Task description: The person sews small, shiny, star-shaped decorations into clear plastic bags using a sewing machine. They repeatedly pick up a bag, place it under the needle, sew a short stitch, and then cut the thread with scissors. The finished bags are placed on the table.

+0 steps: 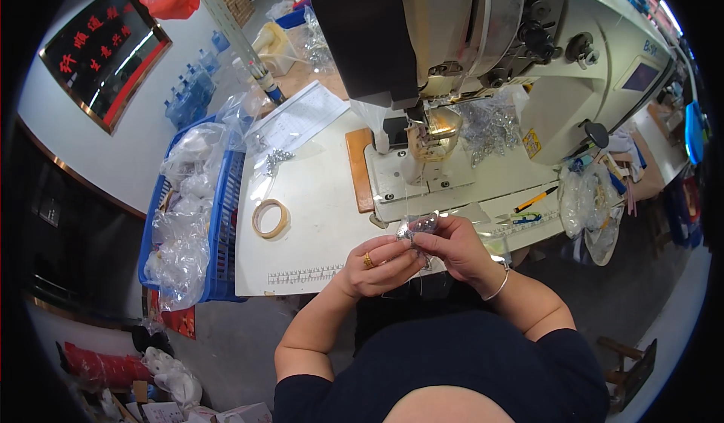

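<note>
Close together at the front edge of the white table, my two hands are closed on a small shiny silvery piece [426,221] with a clear, glittery look. My left hand [381,265], with a gold ring, pinches its left side. On the other side the fingers of my right hand [461,248] grip it, a bracelet at the wrist. The fingers hide much of the piece, so its exact kind cannot be told. Just beyond stands a large sewing machine [596,98], its needle area above the metal plate [422,189]. A thin thread seems to run down toward my hands.
A tape roll [270,219], small silvery pieces [279,159] and paper sheets [298,121] lie left on the table. A blue basket [228,219] of plastic bags adjoins its left edge. More silvery pieces [486,129] sit behind the needle; an orange pen [535,199] lies right.
</note>
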Action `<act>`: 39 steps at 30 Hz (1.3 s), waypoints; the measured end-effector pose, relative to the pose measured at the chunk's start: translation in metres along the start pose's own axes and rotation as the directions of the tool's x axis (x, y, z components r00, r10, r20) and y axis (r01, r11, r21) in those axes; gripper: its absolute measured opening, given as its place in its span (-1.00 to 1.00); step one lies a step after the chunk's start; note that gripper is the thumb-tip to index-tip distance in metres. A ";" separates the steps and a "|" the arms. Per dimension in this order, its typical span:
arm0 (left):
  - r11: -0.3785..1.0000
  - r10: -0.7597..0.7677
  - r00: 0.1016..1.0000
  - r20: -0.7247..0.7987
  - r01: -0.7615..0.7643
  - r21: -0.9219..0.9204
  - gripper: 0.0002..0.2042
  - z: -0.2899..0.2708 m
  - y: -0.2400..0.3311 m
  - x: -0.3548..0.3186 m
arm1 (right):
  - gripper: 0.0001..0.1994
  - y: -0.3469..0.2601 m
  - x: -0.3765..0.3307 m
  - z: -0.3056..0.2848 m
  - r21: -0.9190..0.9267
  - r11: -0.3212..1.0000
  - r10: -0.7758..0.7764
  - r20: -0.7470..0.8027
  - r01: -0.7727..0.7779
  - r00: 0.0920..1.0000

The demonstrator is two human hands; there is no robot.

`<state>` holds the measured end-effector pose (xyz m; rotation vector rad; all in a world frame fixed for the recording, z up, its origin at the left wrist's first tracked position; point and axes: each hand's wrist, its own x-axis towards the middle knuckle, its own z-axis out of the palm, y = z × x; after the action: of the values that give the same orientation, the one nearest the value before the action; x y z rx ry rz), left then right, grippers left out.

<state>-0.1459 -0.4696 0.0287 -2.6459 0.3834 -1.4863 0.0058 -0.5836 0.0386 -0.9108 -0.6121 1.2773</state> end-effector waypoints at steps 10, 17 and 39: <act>0.886 -0.432 0.883 -0.183 0.377 -0.271 -0.73 0.012 -0.005 -0.012 | -0.78 -0.006 0.004 0.005 -0.155 0.983 -0.094 0.025 0.097 0.995; -0.700 -0.656 0.191 0.731 0.208 -0.683 -0.69 0.000 -0.003 -0.012 | -0.78 0.002 0.012 0.001 -0.314 0.921 -0.278 -0.113 0.232 0.954; -0.392 -0.787 0.148 0.599 0.629 -0.671 -0.82 0.016 0.000 -0.009 | -0.53 -0.004 0.023 -0.010 -0.144 0.986 -0.060 0.144 0.081 0.988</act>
<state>-0.1369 -0.4676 0.0129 -3.9880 -1.7331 -2.1583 0.0208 -0.5634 0.0342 -0.9191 -0.8524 1.2501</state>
